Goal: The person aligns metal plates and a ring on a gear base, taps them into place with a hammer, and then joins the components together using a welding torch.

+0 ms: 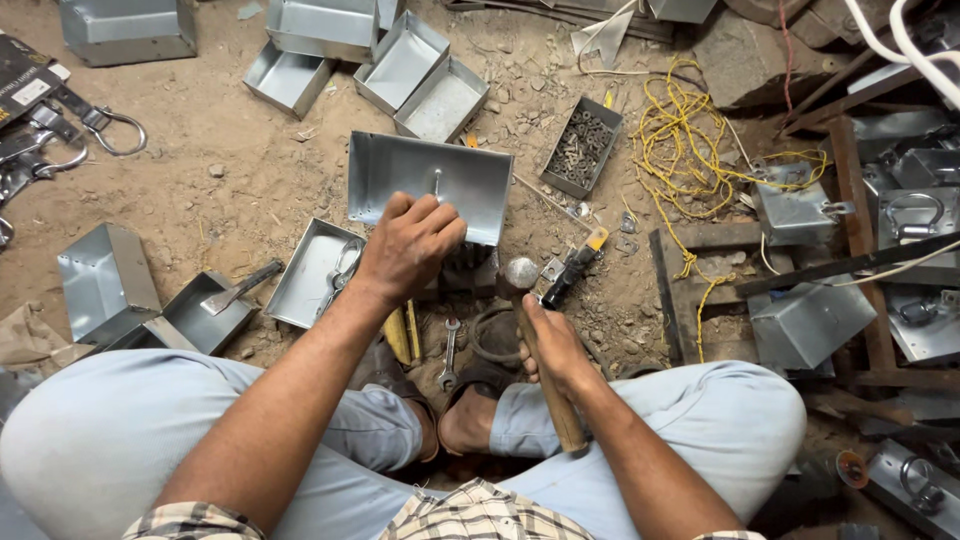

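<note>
Sheet-metal box [428,185]: galvanised grey, smooth, dull sheen. Hammer [540,350]: rounded steel head, worn and matt; bare wooden handle, smooth. Small tray [581,147], far right: dark metal, filled with rusty matt nuts. Cord [680,130]: yellow, fibrous, tangled. Ground [220,150]: dry earth, rough, gritty. Trousers [120,430]: pale blue cloth, matt.

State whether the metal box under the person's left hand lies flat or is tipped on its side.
Tipped on its side. The metal box stands on edge with its open face towards the camera, its inner base and a small pin showing, while the left hand grips its lower wall.
</note>
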